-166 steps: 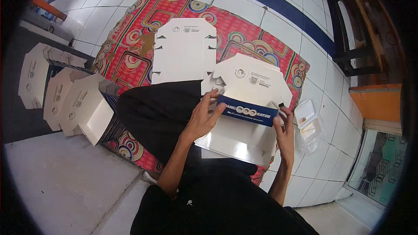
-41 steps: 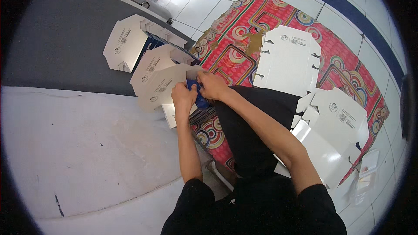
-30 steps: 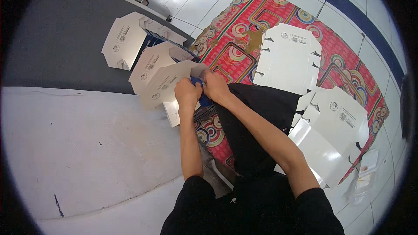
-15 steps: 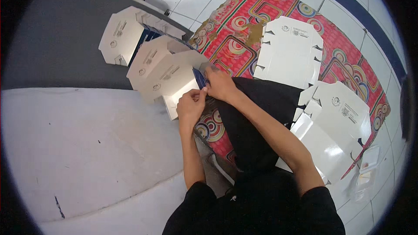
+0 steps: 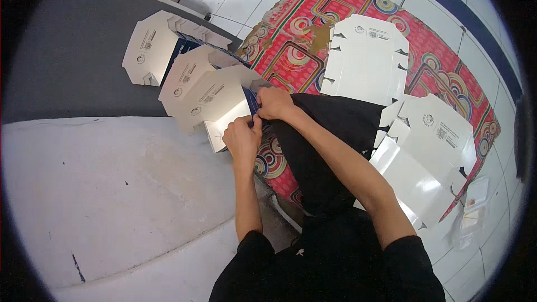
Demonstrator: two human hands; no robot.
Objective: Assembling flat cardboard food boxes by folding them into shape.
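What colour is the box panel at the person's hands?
Dark blue: the box panel at the left hand and right hand, seen in the head view.

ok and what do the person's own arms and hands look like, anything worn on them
The left hand and right hand are bare, with no gloves or watch showing; rings are too small to tell. The forearms are uncovered below short black sleeves, part of a black top with a small pale mark.
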